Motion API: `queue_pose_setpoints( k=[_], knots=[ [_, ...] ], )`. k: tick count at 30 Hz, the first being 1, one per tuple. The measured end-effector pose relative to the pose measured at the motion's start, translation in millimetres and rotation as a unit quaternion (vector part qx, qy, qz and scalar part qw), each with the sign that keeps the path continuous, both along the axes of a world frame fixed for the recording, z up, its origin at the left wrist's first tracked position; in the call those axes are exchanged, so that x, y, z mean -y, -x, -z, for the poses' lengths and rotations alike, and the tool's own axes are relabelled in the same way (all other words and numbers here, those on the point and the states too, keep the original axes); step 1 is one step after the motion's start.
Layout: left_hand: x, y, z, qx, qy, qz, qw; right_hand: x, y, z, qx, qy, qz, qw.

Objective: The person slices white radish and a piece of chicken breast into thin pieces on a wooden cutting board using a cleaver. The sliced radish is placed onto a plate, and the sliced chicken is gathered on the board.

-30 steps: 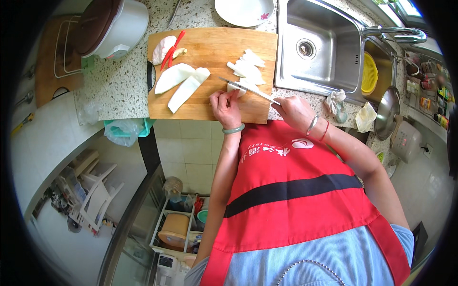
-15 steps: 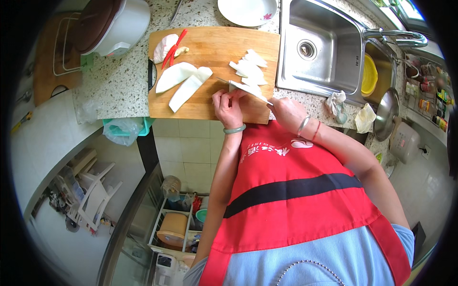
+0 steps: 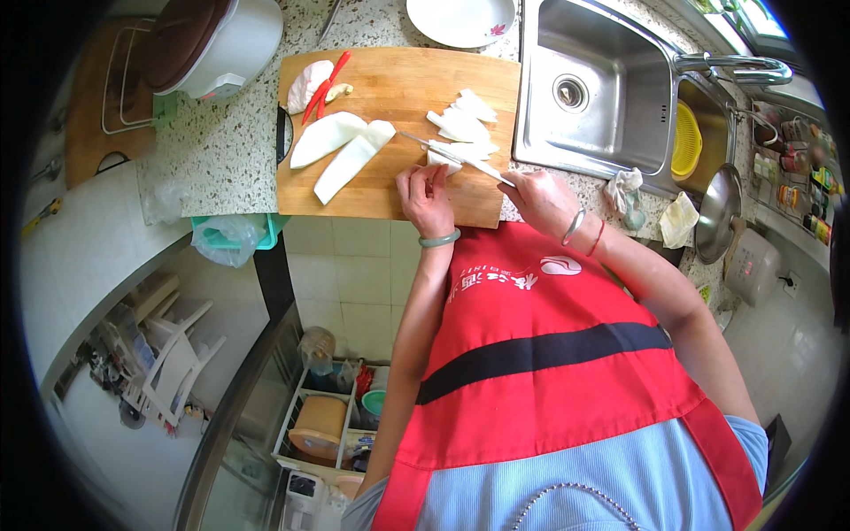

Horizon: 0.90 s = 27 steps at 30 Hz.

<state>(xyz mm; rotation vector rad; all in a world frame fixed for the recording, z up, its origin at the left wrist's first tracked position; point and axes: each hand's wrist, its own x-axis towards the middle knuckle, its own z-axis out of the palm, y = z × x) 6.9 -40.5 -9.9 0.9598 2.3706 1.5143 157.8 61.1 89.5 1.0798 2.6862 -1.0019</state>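
Note:
A wooden cutting board (image 3: 390, 93) lies on the speckled counter. My right hand (image 3: 542, 199) grips a kitchen knife (image 3: 447, 156) whose blade slants across a white radish piece (image 3: 440, 161). My left hand (image 3: 427, 196) presses that piece down with bent fingers, right beside the blade. A pile of cut white slices (image 3: 464, 128) sits just beyond the knife. Two long peeled radish halves (image 3: 341, 150) lie on the board's left part, with a red peeler (image 3: 327, 85) and a radish end (image 3: 307, 86) at the far left corner.
A steel sink (image 3: 593, 88) with a faucet (image 3: 735, 66) is right of the board, a white plate (image 3: 460, 18) behind it. A rice cooker (image 3: 217, 40) stands at the back left. Crumpled cloths (image 3: 624, 193) lie near the counter edge. A wire rack (image 3: 328, 416) sits on the floor.
The knife blade has shifted a little left along the radish piece, and my left hand has crept back with it. More slices lie in the pile.

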Motion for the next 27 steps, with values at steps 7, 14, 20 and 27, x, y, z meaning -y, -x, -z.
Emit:
queue_pose_setpoints(
  k=[7,14,20,27],
  knots=[
    [-0.4,-1.6,2.4,0.028,-0.021,-0.013,0.999,6.5,-15.7,-1.2,0.021,0.019,-0.020,0.999],
    [-1.2,0.5,2.9,-0.019,-0.027,-0.011,0.999,5.9,-11.9,-10.6,0.071,0.041,-0.019,0.996],
    [-1.8,0.0,-1.0,0.010,-0.033,-0.015,0.999,4.7,-2.9,-17.5,0.110,0.045,-0.023,0.993],
    [1.7,1.8,3.5,0.011,-0.025,0.006,1.000,-2.0,11.9,13.3,0.100,0.045,-0.017,0.994]
  ],
)
